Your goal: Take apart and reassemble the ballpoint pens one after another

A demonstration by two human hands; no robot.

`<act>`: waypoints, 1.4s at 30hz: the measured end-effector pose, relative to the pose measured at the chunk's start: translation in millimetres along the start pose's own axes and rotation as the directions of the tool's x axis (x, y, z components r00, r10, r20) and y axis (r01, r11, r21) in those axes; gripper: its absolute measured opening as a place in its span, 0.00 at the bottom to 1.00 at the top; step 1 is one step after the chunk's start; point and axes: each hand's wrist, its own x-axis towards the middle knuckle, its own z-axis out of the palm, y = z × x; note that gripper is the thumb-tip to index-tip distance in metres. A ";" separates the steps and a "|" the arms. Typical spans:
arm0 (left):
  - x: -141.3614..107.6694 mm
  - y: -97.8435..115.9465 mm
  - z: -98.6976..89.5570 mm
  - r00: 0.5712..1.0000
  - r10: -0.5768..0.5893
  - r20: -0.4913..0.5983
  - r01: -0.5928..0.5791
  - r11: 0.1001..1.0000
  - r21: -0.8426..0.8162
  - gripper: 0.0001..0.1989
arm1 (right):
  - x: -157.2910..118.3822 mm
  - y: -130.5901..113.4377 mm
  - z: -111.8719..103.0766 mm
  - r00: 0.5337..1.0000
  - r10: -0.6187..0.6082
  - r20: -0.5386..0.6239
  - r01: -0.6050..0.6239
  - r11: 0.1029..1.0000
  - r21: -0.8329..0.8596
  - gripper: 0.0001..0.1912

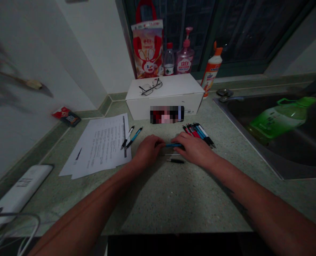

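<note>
Between my two hands lies a blue pen barrel [173, 145], low over the counter. My left hand [148, 150] pinches its left end with thumb and fingers. At the other end, my right hand [194, 146] is closed on the barrel, and its fingers partly cover it. Just below the barrel is a thin pale rod [172, 154], like a pen refill. A short black pen part with a pointed metal tip [175, 161] rests nearer to me. Several pens [198, 133] lie side by side beyond my right hand. A white pen [128, 137] and a blue pen [135, 137] lie left of my left hand.
Printed sheets [99, 147] lie at left, near a white power bank-like device [21, 192] with a cable. A white box [163, 89] carrying glasses [150, 87] stands behind, a phone [167, 114] against it. A sink [288, 156] with a green bottle [280, 117] is at right.
</note>
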 end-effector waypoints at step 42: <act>-10.3 6.6 -26.3 0.953 0.191 0.234 -0.246 0.940 0.237 0.04 | 2.7 7.8 -1.6 0.947 0.154 -0.280 -0.146 0.988 0.049 0.16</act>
